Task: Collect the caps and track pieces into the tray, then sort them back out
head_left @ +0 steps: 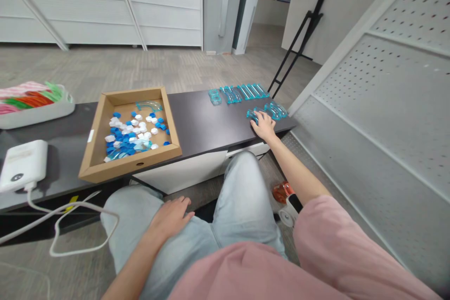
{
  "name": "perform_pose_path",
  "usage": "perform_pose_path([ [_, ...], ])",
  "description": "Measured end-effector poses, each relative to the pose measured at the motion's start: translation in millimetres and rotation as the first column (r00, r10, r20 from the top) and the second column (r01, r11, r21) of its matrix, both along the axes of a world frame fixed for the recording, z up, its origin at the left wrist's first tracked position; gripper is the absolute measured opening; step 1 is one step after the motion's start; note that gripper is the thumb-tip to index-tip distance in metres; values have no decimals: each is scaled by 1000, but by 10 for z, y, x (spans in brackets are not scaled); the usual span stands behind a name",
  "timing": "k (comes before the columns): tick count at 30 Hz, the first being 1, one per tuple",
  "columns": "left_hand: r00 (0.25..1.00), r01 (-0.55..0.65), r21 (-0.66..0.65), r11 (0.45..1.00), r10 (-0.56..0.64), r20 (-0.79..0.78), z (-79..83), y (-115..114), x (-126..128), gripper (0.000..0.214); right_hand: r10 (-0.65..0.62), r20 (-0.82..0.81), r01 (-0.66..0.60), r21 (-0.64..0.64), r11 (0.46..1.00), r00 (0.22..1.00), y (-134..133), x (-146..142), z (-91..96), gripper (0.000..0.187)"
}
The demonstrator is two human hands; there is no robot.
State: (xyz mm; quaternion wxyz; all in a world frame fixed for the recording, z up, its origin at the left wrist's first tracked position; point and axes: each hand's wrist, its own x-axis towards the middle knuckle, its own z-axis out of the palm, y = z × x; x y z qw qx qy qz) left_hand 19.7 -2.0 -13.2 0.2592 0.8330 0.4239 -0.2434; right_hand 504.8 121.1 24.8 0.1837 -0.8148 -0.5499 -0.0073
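Observation:
My right hand (263, 125) reaches out to the far right end of the dark table (204, 122). Its fingers rest on a clear blue plastic piece (252, 114) beside a small pile of curved blue pieces (276, 110). Whether the fingers grip the piece is hidden. Behind them lies a row of straight clear blue pieces (242, 92). My left hand (171, 216) lies flat on my left thigh, fingers together and stretched out, holding nothing. A cardboard tray (98, 150) at the table's middle holds several small blue and white pieces (135, 133).
A white power bank (23, 164) with a white cable (70, 225) sits at the table's left. A white bin (35, 112) with coloured strips stands behind it. A perforated grey panel (386, 103) closes off the right side. An orange and white object (286, 197) lies on the floor.

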Motion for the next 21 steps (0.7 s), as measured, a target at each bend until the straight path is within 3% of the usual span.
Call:
perform_pose_path([
  [7, 999, -30, 0, 1000, 30, 44, 100, -29, 23, 41, 208, -20, -209, -43, 977, 978, 49, -349, -52, 79],
  [12, 994, -54, -2, 999, 54, 94, 155, -41, 10, 36, 295, -1, -295, -38, 955, 956, 144, -642, -98, 70],
  [17, 987, -99, -6, 995, 99, 126, 124, -47, -15, 30, 326, 10, -326, 34, 945, 945, 221, -872, -98, 68],
  [21, 988, -94, 5, 996, 93, 126, 101, -56, -15, 33, 368, -49, -357, 152, 922, 928, 334, -1149, 22, 70],
])
